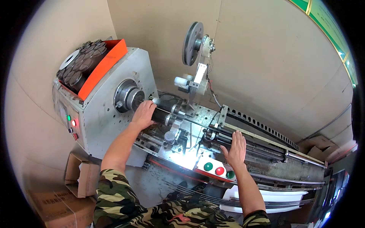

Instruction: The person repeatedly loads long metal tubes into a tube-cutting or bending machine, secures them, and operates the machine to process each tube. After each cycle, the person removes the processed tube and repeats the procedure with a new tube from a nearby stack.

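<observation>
My left hand [144, 114] is beside the round chuck [135, 98] on the grey lathe-like machine. Its fingers are closed around a thin metal rod [171, 113] near the chuck end; the fingertips are partly hidden. From there the rod slants along the machine bed toward the right. My right hand [237, 149] is open, fingers outstretched and thumb apart, above the dark cylindrical bars [258, 146] on the right part of the bed. Just below that hand is a panel [211, 162] with green and red push buttons.
An orange-edged tray [104, 68] full of dark round pieces tops the machine housing. Above the bed rises an arm carrying a grey disc wheel [193, 43]. A cable chain [262, 127] runs behind. Long rods [190, 192] lie along the front; cardboard boxes [61, 207] stand lower left.
</observation>
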`<action>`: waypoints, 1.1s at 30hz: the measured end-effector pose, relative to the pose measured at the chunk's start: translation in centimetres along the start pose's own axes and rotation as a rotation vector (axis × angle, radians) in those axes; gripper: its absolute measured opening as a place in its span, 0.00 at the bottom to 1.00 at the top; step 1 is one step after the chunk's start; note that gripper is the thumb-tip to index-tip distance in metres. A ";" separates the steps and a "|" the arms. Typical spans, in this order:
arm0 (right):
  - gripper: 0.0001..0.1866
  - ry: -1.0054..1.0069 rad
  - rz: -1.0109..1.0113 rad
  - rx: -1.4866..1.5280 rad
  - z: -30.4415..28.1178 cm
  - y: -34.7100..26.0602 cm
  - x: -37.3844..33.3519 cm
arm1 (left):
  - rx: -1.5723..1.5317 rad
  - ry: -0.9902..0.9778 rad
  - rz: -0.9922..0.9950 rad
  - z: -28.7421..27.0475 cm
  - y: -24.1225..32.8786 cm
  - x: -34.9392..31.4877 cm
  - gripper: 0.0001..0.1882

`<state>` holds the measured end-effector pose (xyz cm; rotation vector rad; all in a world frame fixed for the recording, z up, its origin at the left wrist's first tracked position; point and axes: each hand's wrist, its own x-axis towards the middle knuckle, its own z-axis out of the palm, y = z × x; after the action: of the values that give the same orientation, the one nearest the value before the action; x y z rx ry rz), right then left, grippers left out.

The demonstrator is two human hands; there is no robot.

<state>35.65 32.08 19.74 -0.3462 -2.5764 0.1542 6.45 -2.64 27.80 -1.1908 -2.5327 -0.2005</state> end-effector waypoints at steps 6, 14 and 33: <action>0.43 -0.004 0.008 0.005 -0.6 -0.3 0.3 | -0.006 0.012 -0.009 -0.1 -0.7 0.4 0.39; 0.43 -0.003 0.030 -0.005 -0.8 -0.4 0.4 | 0.001 0.052 0.011 1.5 -3.7 0.8 0.34; 0.42 0.007 0.070 -0.035 -1.0 -0.8 0.4 | 0.216 -0.254 -0.039 4.2 -6.4 4.2 0.20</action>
<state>35.63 31.51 20.90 -0.4500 -2.5639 0.1325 -1.95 -2.64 25.48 -1.1442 -2.7092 0.2250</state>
